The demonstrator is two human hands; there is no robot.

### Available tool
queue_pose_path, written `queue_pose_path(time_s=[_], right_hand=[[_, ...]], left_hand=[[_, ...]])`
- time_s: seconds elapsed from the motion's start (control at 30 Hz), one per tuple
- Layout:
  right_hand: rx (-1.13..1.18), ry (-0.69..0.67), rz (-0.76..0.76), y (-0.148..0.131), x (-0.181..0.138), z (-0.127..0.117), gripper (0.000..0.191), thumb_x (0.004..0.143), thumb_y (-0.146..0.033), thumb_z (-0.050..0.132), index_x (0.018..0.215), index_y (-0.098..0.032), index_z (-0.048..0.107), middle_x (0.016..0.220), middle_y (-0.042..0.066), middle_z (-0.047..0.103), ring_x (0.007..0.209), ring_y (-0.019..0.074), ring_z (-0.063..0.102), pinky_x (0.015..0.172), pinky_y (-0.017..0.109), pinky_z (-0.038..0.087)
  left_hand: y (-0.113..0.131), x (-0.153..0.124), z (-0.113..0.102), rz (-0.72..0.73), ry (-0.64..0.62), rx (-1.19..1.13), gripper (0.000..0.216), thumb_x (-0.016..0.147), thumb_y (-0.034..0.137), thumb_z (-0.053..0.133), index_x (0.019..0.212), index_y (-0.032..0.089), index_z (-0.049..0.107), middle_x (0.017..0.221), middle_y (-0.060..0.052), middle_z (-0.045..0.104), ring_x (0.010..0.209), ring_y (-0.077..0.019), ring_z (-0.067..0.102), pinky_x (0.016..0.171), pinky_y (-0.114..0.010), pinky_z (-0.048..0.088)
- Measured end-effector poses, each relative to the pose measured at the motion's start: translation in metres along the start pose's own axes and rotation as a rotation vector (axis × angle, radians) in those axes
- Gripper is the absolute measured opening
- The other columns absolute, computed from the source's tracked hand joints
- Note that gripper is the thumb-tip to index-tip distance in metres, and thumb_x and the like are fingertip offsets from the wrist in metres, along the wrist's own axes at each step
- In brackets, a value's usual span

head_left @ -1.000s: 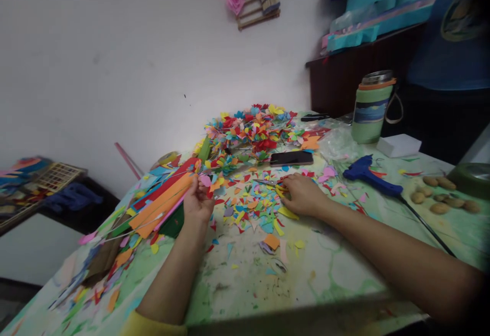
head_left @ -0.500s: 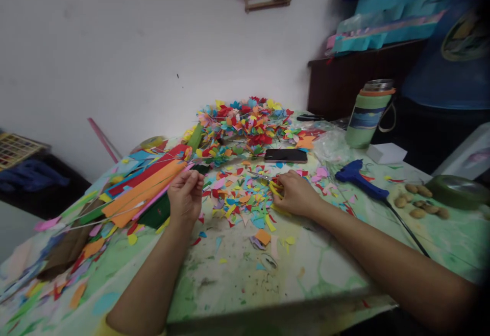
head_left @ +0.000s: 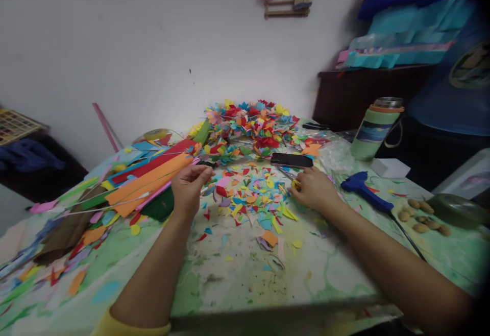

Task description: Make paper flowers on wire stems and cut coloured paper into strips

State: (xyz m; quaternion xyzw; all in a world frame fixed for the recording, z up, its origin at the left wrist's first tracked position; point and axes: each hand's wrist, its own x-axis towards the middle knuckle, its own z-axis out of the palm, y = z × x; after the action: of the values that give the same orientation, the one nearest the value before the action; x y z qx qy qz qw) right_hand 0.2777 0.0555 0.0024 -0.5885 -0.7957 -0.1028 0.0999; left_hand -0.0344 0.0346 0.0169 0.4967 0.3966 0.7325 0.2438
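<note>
My left hand (head_left: pixel 191 188) is raised over the left of the scrap pile, thumb and fingers pinched together. At its fingertips is a small loose paper flower (head_left: pixel 222 191) with pink, red, blue and purple petals; its stem is hidden by the fingers. My right hand (head_left: pixel 314 188) grips yellow-handled scissors (head_left: pixel 285 173), their blades pointing away to the left, just short of a black phone (head_left: pixel 291 160). Between the hands lie many small coloured paper scraps (head_left: pixel 254 198). Behind them rests a heap of multicoloured paper flowers (head_left: pixel 252 126).
Rolled coloured paper sheets (head_left: pixel 149 185) lie at the left, beside a brown roll (head_left: pixel 69 229). On the right are a blue glue gun (head_left: pixel 367 190) with a cord, peanuts (head_left: pixel 421 218), a white box (head_left: pixel 390 167), a green bottle (head_left: pixel 377 129) and a round green container (head_left: pixel 457 209).
My left hand has turned, and the paper flower now shows at its fingertips. My right hand has shifted right with the scissors. The view has tilted slightly up and left.
</note>
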Motion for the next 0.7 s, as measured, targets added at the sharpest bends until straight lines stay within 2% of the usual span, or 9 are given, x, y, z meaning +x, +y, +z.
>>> queue_pose_path(time_s=[0.07,0.17,0.37,0.53,0.7], right_hand=[[0.02,0.007,-0.039,-0.011,0.017,-0.007,0.035,0.083,-0.038,0.05,0.084,-0.009,0.068,0.092,0.021,0.065,0.096,0.0335,0.055,0.081,0.039,0.039],[0.125,-0.065,-0.098,-0.038,0.056,-0.008,0.026,0.081,-0.021,0.048,0.088,-0.01,0.071,0.094,0.02,0.068,0.096,0.0307,0.059,0.08,0.036,0.04],[0.262,-0.166,-0.205,-0.088,0.132,0.02,0.034,0.077,-0.019,0.058,0.11,-0.018,0.069,0.106,0.008,0.07,0.095,0.0206,0.063,0.072,0.023,0.043],[0.329,-0.207,-0.26,-0.093,0.146,0.041,0.021,0.07,-0.016,0.067,0.089,-0.015,0.075,0.091,0.008,0.073,0.085,0.0207,0.064,0.068,0.022,0.043],[0.414,-0.177,-0.231,-0.09,0.143,0.04,0.014,0.071,-0.013,0.063,0.081,-0.015,0.074,0.08,0.007,0.072,0.073,0.0181,0.063,0.06,0.022,0.041]], left_hand=[[0.0,0.001,-0.001,0.004,-0.01,-0.018,0.017,0.063,0.028,0.078,0.071,0.016,0.071,0.061,-0.002,0.067,0.05,-0.009,0.055,0.049,-0.019,0.044],[-0.001,0.001,-0.001,-0.005,-0.019,-0.051,0.017,0.064,0.029,0.078,0.072,0.016,0.071,0.061,-0.002,0.068,0.05,-0.0092,0.056,0.05,-0.02,0.045],[-0.001,0.004,-0.005,-0.018,-0.009,-0.055,0.018,0.065,0.029,0.078,0.074,0.015,0.07,0.062,-0.001,0.068,0.053,-0.0091,0.057,0.052,-0.02,0.045],[0.001,0.009,-0.01,0.005,0.017,-0.089,0.017,0.066,0.028,0.077,0.073,0.015,0.07,0.062,-0.001,0.067,0.052,-0.0085,0.055,0.052,-0.019,0.043],[0.001,0.01,-0.012,-0.013,0.024,-0.082,0.017,0.065,0.028,0.078,0.072,0.015,0.069,0.061,-0.001,0.067,0.051,-0.0078,0.054,0.05,-0.018,0.042]])
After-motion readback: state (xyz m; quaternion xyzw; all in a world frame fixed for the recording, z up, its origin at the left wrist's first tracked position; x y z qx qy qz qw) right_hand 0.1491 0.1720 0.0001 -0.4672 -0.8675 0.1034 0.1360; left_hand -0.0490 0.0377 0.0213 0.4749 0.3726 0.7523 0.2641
